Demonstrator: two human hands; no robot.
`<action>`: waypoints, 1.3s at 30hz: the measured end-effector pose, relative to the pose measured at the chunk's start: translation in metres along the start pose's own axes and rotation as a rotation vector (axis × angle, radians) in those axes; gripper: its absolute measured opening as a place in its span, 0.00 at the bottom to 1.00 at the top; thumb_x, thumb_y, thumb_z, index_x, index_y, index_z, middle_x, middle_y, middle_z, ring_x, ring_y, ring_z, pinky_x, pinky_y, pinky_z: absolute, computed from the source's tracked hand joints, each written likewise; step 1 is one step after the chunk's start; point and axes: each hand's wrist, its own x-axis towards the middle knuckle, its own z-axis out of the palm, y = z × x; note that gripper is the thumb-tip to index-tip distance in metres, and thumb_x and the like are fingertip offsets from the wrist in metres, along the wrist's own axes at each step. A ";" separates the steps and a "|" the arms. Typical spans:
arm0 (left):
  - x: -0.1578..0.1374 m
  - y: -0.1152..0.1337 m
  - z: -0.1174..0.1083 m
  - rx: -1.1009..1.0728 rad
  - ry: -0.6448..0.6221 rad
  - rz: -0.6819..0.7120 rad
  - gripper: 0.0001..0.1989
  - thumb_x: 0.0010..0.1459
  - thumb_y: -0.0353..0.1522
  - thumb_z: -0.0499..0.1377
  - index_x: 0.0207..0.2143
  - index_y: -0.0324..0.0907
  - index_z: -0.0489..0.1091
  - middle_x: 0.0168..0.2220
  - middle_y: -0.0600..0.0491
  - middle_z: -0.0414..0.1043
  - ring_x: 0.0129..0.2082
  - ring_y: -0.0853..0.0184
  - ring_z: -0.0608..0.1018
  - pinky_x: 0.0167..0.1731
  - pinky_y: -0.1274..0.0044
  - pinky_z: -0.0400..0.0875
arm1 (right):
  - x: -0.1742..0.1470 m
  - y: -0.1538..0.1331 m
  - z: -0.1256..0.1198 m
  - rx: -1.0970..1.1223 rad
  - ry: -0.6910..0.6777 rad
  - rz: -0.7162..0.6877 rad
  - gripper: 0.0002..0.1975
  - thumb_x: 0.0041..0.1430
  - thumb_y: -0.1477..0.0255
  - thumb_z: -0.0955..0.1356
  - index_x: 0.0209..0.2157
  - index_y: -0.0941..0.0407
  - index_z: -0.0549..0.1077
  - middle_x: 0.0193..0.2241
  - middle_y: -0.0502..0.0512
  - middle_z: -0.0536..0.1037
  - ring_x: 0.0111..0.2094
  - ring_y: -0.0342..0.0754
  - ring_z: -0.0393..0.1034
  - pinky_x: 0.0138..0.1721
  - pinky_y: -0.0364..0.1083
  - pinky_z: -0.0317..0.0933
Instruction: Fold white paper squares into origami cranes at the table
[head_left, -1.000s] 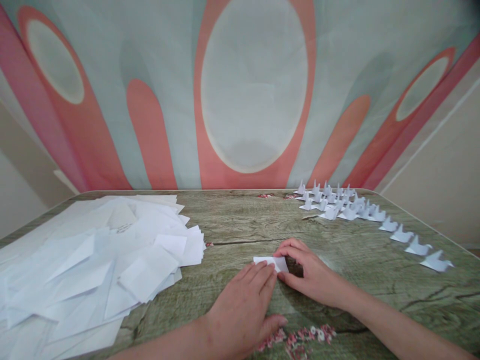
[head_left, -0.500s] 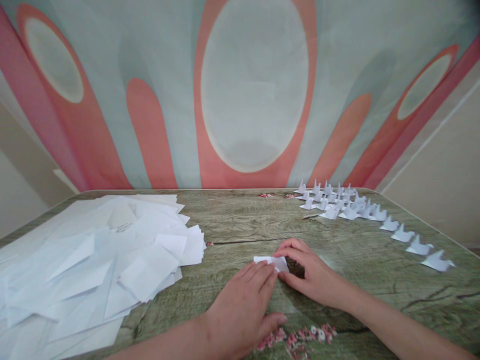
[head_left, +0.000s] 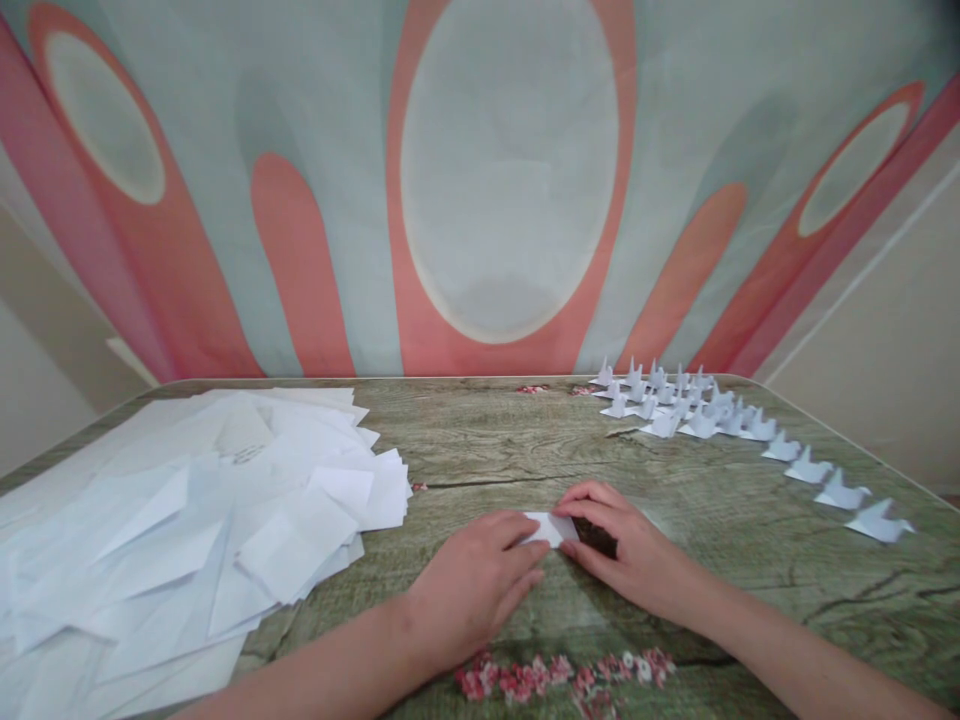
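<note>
A small folded piece of white paper (head_left: 549, 530) lies on the wood-patterned table between my two hands. My left hand (head_left: 480, 575) grips its left end, with fingertips at the upper and lower edges and the thumb hidden. On the right end, my right hand (head_left: 611, 540) pinches the paper between thumb and fingers, which curve round with a gap behind the paper. The paper's left part is covered by the left fingers.
A wide heap of loose white paper sheets (head_left: 300, 540) covers the table's left side. Several folded white paper birds (head_left: 806, 466) stand in rows at the back right and along the right side. Printed pink flowers (head_left: 517, 678) mark the tabletop near the front.
My left hand has shifted slightly left and its fingers have gone from lying flat over the paper to curling at its left end. My right hand has barely moved.
</note>
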 end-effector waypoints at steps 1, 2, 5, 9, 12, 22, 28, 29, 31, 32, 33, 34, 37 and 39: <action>0.001 -0.004 0.000 -0.012 0.022 -0.002 0.15 0.61 0.31 0.48 0.48 0.46 0.66 0.47 0.51 0.68 0.48 0.65 0.68 0.50 0.72 0.63 | 0.000 0.000 0.000 0.001 -0.001 0.003 0.13 0.53 0.75 0.66 0.42 0.53 0.70 0.39 0.56 0.68 0.42 0.50 0.63 0.43 0.50 0.60; 0.002 -0.007 0.001 -0.018 0.049 -0.002 0.14 0.61 0.30 0.48 0.47 0.46 0.68 0.46 0.50 0.68 0.47 0.65 0.69 0.48 0.72 0.64 | 0.001 0.000 0.000 0.001 -0.004 0.009 0.13 0.52 0.75 0.66 0.42 0.53 0.70 0.39 0.56 0.68 0.42 0.50 0.63 0.44 0.50 0.60; 0.002 -0.015 0.003 -0.027 0.115 -0.027 0.14 0.60 0.30 0.49 0.45 0.46 0.70 0.45 0.50 0.68 0.45 0.64 0.69 0.46 0.70 0.64 | 0.001 0.000 -0.001 0.007 -0.007 0.028 0.13 0.52 0.75 0.66 0.41 0.54 0.70 0.39 0.55 0.68 0.42 0.49 0.63 0.44 0.50 0.60; 0.002 -0.017 0.004 -0.058 0.129 -0.048 0.13 0.60 0.29 0.50 0.44 0.46 0.70 0.44 0.51 0.68 0.44 0.65 0.68 0.47 0.71 0.63 | 0.000 0.000 -0.001 0.011 -0.010 0.037 0.12 0.52 0.75 0.66 0.41 0.54 0.70 0.40 0.55 0.67 0.43 0.49 0.63 0.45 0.49 0.59; 0.003 -0.015 0.003 -0.080 0.134 -0.072 0.12 0.59 0.29 0.51 0.43 0.44 0.70 0.42 0.51 0.68 0.42 0.66 0.68 0.46 0.72 0.64 | 0.000 -0.001 -0.002 0.011 -0.011 0.035 0.12 0.52 0.75 0.66 0.41 0.54 0.69 0.40 0.55 0.67 0.43 0.49 0.63 0.45 0.50 0.59; 0.003 -0.013 0.000 -0.072 0.125 -0.086 0.11 0.59 0.29 0.51 0.41 0.44 0.71 0.40 0.50 0.68 0.41 0.65 0.69 0.43 0.72 0.65 | 0.001 0.002 -0.001 0.012 0.004 0.015 0.12 0.51 0.74 0.67 0.40 0.54 0.69 0.39 0.56 0.68 0.42 0.49 0.64 0.44 0.49 0.60; 0.003 -0.013 0.001 -0.080 0.124 -0.092 0.12 0.59 0.29 0.52 0.43 0.44 0.70 0.40 0.51 0.67 0.42 0.65 0.68 0.45 0.72 0.64 | 0.001 0.000 -0.002 0.017 -0.002 0.026 0.11 0.53 0.74 0.66 0.40 0.54 0.69 0.39 0.55 0.68 0.41 0.49 0.64 0.43 0.49 0.60; 0.003 -0.013 0.001 -0.083 0.122 -0.092 0.12 0.59 0.29 0.51 0.43 0.43 0.70 0.40 0.51 0.67 0.42 0.65 0.68 0.45 0.72 0.64 | 0.001 -0.001 -0.002 0.015 -0.003 0.028 0.11 0.53 0.74 0.66 0.40 0.54 0.69 0.39 0.55 0.68 0.41 0.49 0.64 0.43 0.49 0.60; 0.003 -0.013 0.001 -0.087 0.120 -0.090 0.12 0.59 0.29 0.51 0.43 0.43 0.70 0.40 0.50 0.67 0.42 0.65 0.68 0.44 0.73 0.64 | 0.001 -0.001 -0.002 0.012 -0.006 0.031 0.11 0.53 0.75 0.66 0.40 0.54 0.69 0.39 0.55 0.68 0.41 0.48 0.64 0.43 0.49 0.60; 0.003 -0.013 0.000 -0.088 0.120 -0.090 0.12 0.59 0.29 0.51 0.43 0.43 0.70 0.40 0.50 0.67 0.41 0.65 0.68 0.44 0.73 0.64 | 0.001 -0.001 -0.002 0.011 -0.006 0.031 0.11 0.53 0.75 0.66 0.40 0.55 0.69 0.39 0.56 0.68 0.41 0.48 0.64 0.43 0.48 0.60; 0.003 -0.013 0.000 -0.088 0.120 -0.090 0.12 0.59 0.29 0.51 0.43 0.42 0.70 0.40 0.50 0.67 0.41 0.65 0.68 0.44 0.73 0.64 | 0.001 -0.001 -0.002 0.010 -0.008 0.031 0.11 0.53 0.74 0.65 0.40 0.55 0.69 0.39 0.56 0.68 0.40 0.48 0.64 0.42 0.48 0.60; 0.003 -0.013 0.000 -0.085 0.120 -0.090 0.12 0.59 0.29 0.51 0.43 0.42 0.70 0.40 0.50 0.67 0.41 0.65 0.68 0.44 0.73 0.64 | 0.001 -0.001 -0.002 0.009 -0.009 0.030 0.11 0.53 0.74 0.65 0.40 0.55 0.69 0.39 0.56 0.68 0.40 0.48 0.64 0.42 0.48 0.60; 0.003 -0.013 0.000 -0.073 0.125 -0.083 0.12 0.59 0.28 0.50 0.43 0.42 0.70 0.40 0.50 0.67 0.41 0.65 0.68 0.43 0.73 0.64 | 0.001 -0.002 -0.002 0.001 -0.014 0.025 0.10 0.54 0.74 0.65 0.40 0.55 0.69 0.38 0.56 0.68 0.39 0.48 0.64 0.41 0.48 0.60; 0.004 -0.014 0.001 -0.068 0.131 -0.079 0.12 0.59 0.29 0.50 0.43 0.42 0.70 0.39 0.50 0.68 0.40 0.65 0.68 0.43 0.72 0.64 | 0.002 -0.002 -0.002 0.000 -0.021 0.027 0.10 0.54 0.74 0.65 0.40 0.55 0.69 0.38 0.55 0.67 0.39 0.48 0.64 0.41 0.47 0.60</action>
